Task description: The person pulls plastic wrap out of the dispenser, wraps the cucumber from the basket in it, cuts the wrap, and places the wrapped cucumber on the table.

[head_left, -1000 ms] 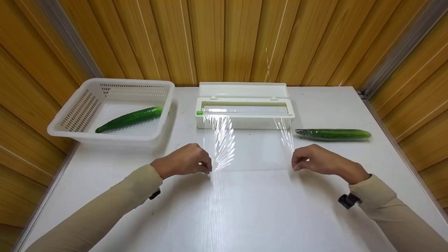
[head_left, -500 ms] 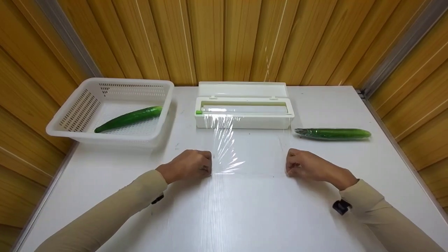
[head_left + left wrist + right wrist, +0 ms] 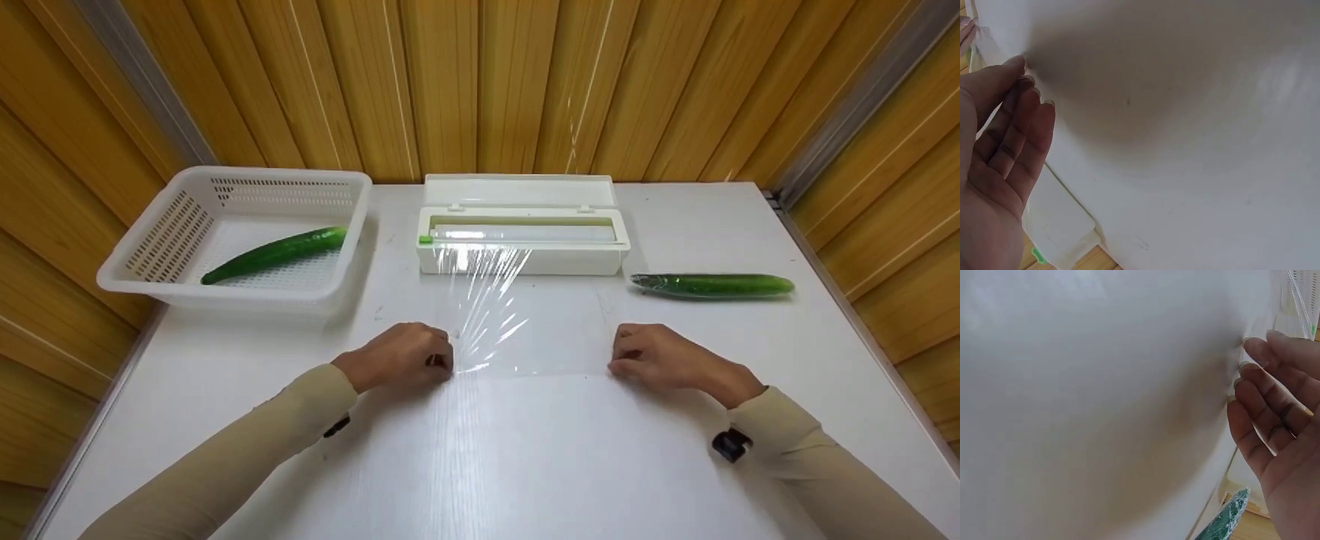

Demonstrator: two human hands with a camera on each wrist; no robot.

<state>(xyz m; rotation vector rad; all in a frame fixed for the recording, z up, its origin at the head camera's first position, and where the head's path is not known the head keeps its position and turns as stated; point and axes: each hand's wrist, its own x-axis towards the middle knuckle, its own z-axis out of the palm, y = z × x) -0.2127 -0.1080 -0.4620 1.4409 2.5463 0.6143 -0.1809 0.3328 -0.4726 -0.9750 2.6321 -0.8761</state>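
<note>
"Where's the clear film?"

"The clear film stretches between the two grips, its near edge running from one to the other, with bright creases fanning out closer to the left."

"And the grips?"

"Both clamped on it. The left grip pinches one near corner between thumb and forefinger, and the right grip pinches the other, both low over the white table."

"What's it coming from?"

"A white dispenser, straight ahead of the gap between the grips. Its lid is up at the back, the roll shows inside, and a green slider is at its left end."

"Anything farther out?"

"A wrapped cucumber lies just beyond the right grip, a little to its right. Beyond the left grip and to its left stands a white basket, a second cucumber lying in it."
</note>
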